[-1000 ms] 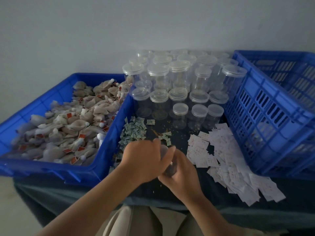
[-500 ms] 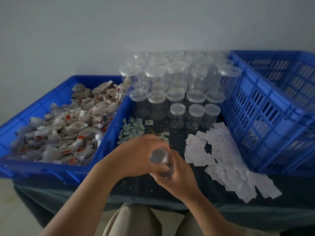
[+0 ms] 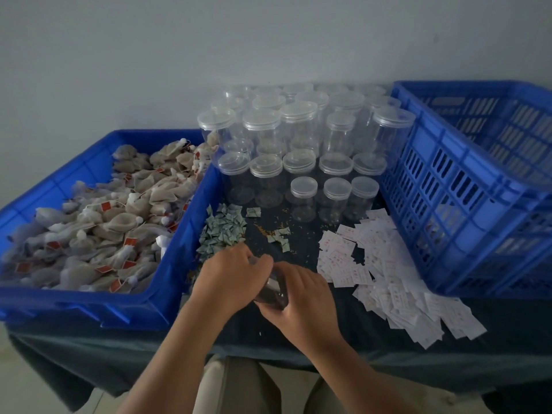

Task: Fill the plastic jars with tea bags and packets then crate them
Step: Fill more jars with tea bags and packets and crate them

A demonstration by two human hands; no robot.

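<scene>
A small clear plastic jar (image 3: 273, 291) sits between both hands at the front middle of the table. My right hand (image 3: 301, 297) grips its body from the right. My left hand (image 3: 230, 276) curls over its top, hiding the lid. Tea bags (image 3: 98, 222) with red tags fill the blue bin (image 3: 167, 297) on the left. Small green packets (image 3: 222, 231) lie in a pile just beyond my left hand. White packets (image 3: 385, 270) spread across the table on the right.
Several lidded clear jars (image 3: 301, 150) of different sizes stand at the back middle. A tall slotted blue crate (image 3: 466, 204) stands on the right. Loose tea crumbs (image 3: 265, 231) dot the dark tablecloth (image 3: 328, 351). A plain wall rises behind.
My left hand has closed back over the jar's top, which showed half a second ago. Both hands stay at the same spot on the table.
</scene>
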